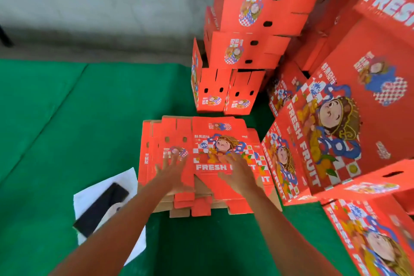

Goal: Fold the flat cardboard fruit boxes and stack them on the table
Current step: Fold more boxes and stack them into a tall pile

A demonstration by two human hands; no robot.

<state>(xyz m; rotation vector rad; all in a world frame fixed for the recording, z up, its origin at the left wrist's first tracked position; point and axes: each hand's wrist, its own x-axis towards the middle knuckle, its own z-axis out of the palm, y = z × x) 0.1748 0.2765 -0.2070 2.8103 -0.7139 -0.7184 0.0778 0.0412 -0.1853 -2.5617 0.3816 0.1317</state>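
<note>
A pile of flat red cardboard fruit boxes [208, 141] lies on the green table cover, printed with a cartoon figure and "FRESH FRUIT". My left hand [172, 170] stretches out over the pile's left part, fingers spread and straight. Over the printed panel at the middle is my right hand [237, 172], fingers also spread. Both hands are blurred and hold nothing; whether they touch the top box I cannot tell. Folded red boxes [253, 20] stand stacked behind the pile.
More folded red boxes [349, 107] lean and lie at the right, close to the flat pile. A dark phone [100, 208] lies on a white sheet [125, 177] left of my left forearm. Green cloth [67, 119] covers the table; a grey wall is behind.
</note>
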